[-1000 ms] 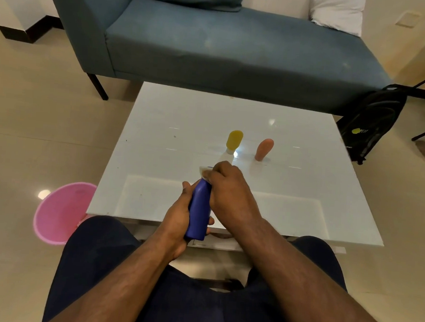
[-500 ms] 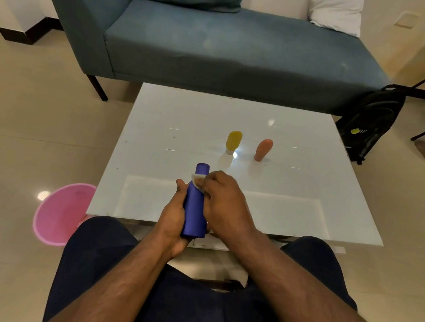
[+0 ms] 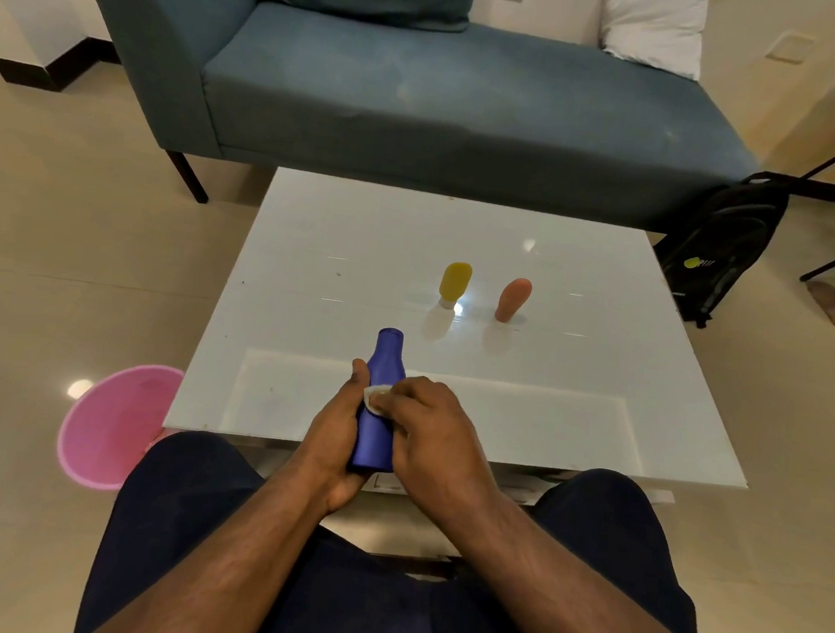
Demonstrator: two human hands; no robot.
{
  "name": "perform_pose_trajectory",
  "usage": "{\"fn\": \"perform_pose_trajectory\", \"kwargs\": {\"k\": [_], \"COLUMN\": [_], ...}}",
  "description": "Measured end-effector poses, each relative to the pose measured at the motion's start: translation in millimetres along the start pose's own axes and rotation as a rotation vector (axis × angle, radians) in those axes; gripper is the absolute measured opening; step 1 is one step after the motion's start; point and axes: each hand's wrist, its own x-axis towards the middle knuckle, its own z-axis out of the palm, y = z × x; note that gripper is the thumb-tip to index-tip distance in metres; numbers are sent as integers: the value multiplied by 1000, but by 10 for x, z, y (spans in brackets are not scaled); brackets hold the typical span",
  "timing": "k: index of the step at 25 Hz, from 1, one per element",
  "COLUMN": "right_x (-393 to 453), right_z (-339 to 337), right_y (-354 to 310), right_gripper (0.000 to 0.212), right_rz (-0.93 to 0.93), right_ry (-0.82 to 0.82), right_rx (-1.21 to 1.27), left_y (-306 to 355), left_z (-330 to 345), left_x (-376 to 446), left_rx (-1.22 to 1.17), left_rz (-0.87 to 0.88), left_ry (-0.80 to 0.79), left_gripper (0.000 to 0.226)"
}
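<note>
A blue bottle (image 3: 385,363) is held over the near edge of the white table (image 3: 361,242), neck pointing away from me. My left hand (image 3: 333,439) grips its lower body from the left, thumb along the side. My right hand (image 3: 434,432) pinches a small white pad (image 3: 374,394) and presses it against the middle of the bottle. Farther out on the table stand a yellow bottle (image 3: 455,283) and an orange bottle (image 3: 512,298), both upside down on their caps.
A pink bucket (image 3: 107,426) sits on the floor left of the table. A blue sofa (image 3: 447,104) runs behind the table. A black backpack (image 3: 721,245) leans at the right, with another person's foot (image 3: 831,306) beyond it.
My right hand with the white pad has slid down the blue bottle from its neck to its middle, uncovering the top. The left hand keeps its hold.
</note>
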Motion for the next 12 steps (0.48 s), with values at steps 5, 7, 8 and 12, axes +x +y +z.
{"fn": "perform_pose_trajectory", "kwargs": {"k": [5, 7, 8, 12], "right_x": [338, 214, 115, 58], "right_z": [-167, -109, -73, -73], "right_y": [42, 30, 22, 24], "right_gripper": [18, 16, 16, 15], "right_rz": [87, 91, 81, 41], "right_ry": [165, 134, 115, 125], "right_rx": [88, 154, 158, 112], "left_y": [16, 34, 40, 31], "left_z": [40, 22, 7, -19], "left_x": [-8, -5, 7, 28], "left_rx": [17, -1, -18, -44], "left_rz": [21, 32, 34, 25], "left_ry": [22, 45, 52, 46], "left_gripper": [51, 56, 58, 56]}}
